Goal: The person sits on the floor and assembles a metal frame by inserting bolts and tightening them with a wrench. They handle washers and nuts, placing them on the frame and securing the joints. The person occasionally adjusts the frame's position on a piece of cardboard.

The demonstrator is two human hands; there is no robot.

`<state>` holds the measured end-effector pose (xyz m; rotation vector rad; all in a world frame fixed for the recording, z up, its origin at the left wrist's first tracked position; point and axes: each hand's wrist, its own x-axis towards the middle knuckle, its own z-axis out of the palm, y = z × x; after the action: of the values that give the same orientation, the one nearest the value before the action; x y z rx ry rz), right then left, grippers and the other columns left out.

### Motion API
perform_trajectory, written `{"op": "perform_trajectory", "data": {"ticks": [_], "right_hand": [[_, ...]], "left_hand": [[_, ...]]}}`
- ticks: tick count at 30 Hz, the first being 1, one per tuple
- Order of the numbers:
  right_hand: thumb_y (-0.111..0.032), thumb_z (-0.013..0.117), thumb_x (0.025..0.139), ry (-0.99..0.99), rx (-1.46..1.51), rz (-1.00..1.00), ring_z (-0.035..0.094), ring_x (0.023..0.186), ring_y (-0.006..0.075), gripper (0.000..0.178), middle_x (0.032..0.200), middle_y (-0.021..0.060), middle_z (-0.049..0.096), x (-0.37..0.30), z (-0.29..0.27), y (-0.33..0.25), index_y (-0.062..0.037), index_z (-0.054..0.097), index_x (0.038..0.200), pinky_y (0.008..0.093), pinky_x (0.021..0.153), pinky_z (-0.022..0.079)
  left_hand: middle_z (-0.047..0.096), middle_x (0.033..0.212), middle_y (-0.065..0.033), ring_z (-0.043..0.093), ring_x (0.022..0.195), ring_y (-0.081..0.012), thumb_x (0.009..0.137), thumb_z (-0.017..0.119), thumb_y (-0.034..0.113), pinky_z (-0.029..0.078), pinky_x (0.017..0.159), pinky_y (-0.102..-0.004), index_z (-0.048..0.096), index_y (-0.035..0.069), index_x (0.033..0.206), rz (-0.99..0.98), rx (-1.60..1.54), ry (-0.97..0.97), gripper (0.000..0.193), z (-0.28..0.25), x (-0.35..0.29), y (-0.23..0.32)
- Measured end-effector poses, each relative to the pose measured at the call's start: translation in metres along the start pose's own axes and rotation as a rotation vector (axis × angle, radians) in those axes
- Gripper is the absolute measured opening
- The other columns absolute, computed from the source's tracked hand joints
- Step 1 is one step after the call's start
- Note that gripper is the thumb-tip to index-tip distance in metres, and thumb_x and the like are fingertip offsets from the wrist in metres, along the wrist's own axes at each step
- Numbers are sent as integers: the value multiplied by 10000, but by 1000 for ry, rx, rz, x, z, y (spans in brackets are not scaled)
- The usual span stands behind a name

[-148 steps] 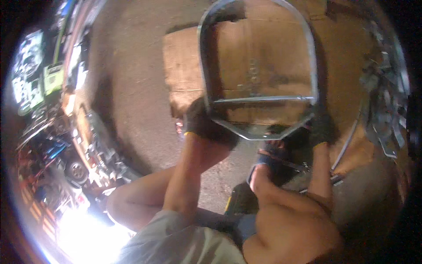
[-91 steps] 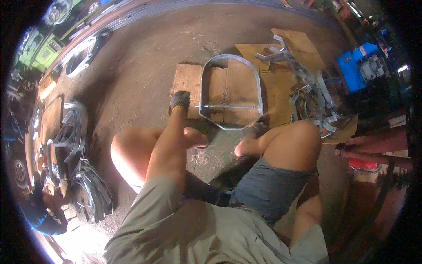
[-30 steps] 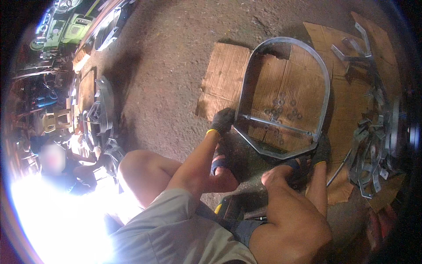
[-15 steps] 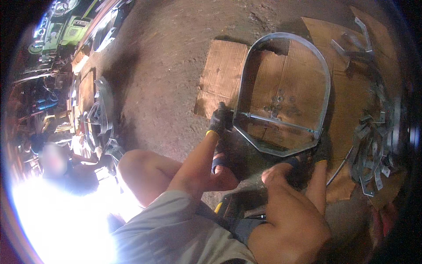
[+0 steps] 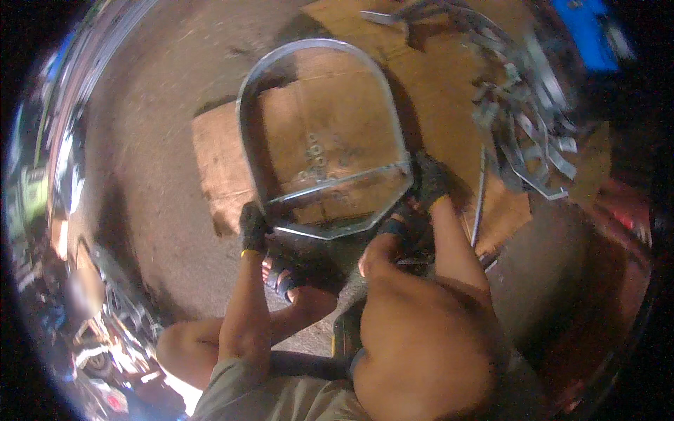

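Observation:
A large arched metal frame (image 5: 393,98) with a cornered lower end stands over the cardboard in front of me. A thin metal rod (image 5: 337,184) spans its lower part from side to side. My left hand (image 5: 253,226), in a dark glove with a yellow cuff, is closed on the frame's lower left corner. At the lower right corner my right hand (image 5: 430,181), gloved alike, grips the frame; its fingers are partly lost in shadow. Several small nuts or washers (image 5: 314,158) lie on the cardboard inside the frame, just beyond the rod.
Cardboard sheets (image 5: 217,168) cover the dirty floor under the frame and to the right. A pile of bent metal strips (image 5: 537,140) lies at the right. A thin rod (image 5: 480,200) rests beside my right forearm. Another person (image 5: 88,291) is at the far left, near more metal parts.
My view has turned to the right, so the frame and both hands appear farther left. The hands stay at the frame's two lower corners.

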<state>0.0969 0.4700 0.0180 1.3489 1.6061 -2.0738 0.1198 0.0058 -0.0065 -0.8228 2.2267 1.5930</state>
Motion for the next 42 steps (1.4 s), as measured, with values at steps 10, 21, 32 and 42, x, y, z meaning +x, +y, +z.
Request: {"op": "perform_trajectory", "data": {"ticks": [10,21,32,42], "right_hand": [[-239,639,957,-249,-81,-81,634,798,192,191,902,54,690,2,-1,3,-79,702,1042,352,727,520],[-289,593,960,-113,-910,-698,657,806,266,239,907,145,709,40,-18,28,-74,698,960,403,727,526],[-430,589,956,1,-725,-313,664,787,280,412,904,143,713,1,-18,1,-57,706,1087,421,713,524],[-402,616,974,160,-512,-634,642,710,246,350,865,85,673,-22,48,0,-75,682,1081,412,633,523]], "left_hand": [[649,898,-7,573,623,-118,1000,611,329,443,490,-264,614,134,1141,-110,-236,-10,241,-14,-9,13],[596,812,-4,536,554,-133,998,554,371,413,423,-288,599,150,1039,-110,-188,73,229,4,-3,4],[587,725,-14,540,506,-144,1057,498,378,414,401,-285,599,133,958,-148,-160,77,283,19,6,-7],[680,920,-58,623,787,-218,1014,613,250,521,729,-341,658,68,1077,477,361,522,198,-31,17,-24]]}}
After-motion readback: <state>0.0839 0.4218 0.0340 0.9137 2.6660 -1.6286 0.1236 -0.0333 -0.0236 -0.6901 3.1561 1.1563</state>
